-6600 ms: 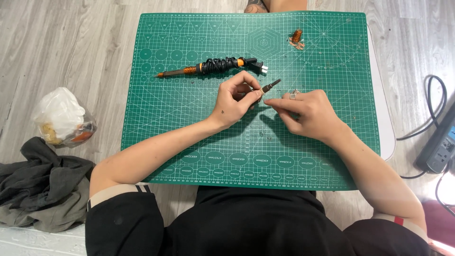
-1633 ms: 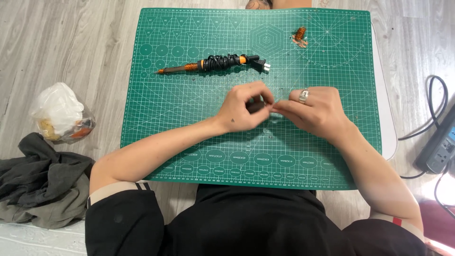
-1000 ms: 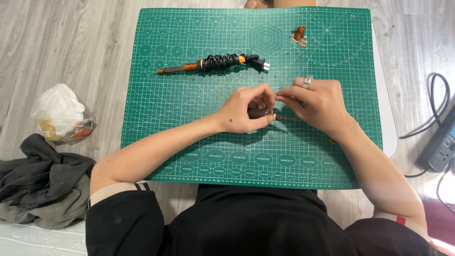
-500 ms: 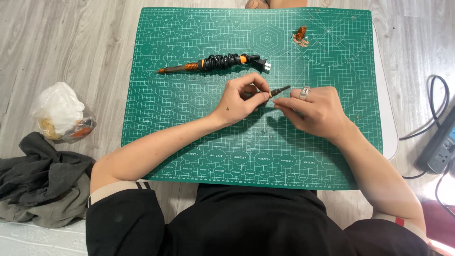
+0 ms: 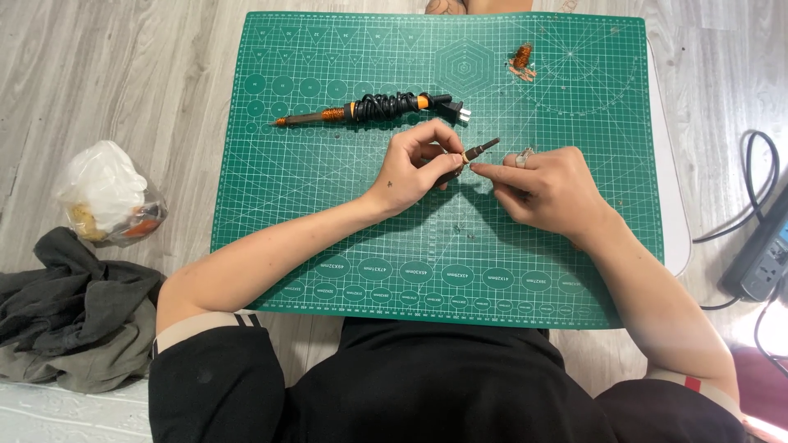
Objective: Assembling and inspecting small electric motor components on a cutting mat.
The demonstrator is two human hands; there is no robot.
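On the green cutting mat [image 5: 328, 246], near its middle, the left hand [image 5: 414, 164] pinches a small dark rod-shaped tool [image 5: 474, 151] while the right hand's [image 5: 546, 187] curled fingers touch it from beside, gripping nothing clearly.

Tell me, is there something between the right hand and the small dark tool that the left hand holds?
Nothing visible. The left hand pinches the small dark tool, and the right hand fingertips reach it directly over the bare green mat.

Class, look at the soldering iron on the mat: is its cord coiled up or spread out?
Coiled: the black cord wraps the soldering iron.
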